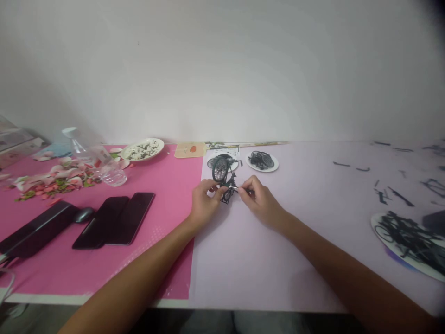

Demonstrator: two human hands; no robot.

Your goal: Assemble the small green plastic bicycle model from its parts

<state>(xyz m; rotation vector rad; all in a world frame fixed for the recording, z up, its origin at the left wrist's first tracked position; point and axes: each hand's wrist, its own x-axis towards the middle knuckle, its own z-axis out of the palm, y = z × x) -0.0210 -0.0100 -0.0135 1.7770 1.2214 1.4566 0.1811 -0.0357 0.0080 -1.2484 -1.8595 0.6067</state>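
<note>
A small dark model bicycle stands tilted over the lilac half of the table, one spoked wheel raised towards the wall. My left hand is closed on its left side, thumb and fingers pinching the frame. From the right, my right hand pinches a thin tool, probably a small screwdriver, with a silver shaft and dark handle. Its tip meets the bicycle's frame near my left thumb; the exact contact point is too small to make out. Just behind, a white plate with dark wheel parts is partly covered by the bicycle.
Another white plate carries black wheels. On the right lie loose black parts and a plate heaped with bicycle pieces. Two phones, a black case, a plastic bottle and pink petals occupy the pink side.
</note>
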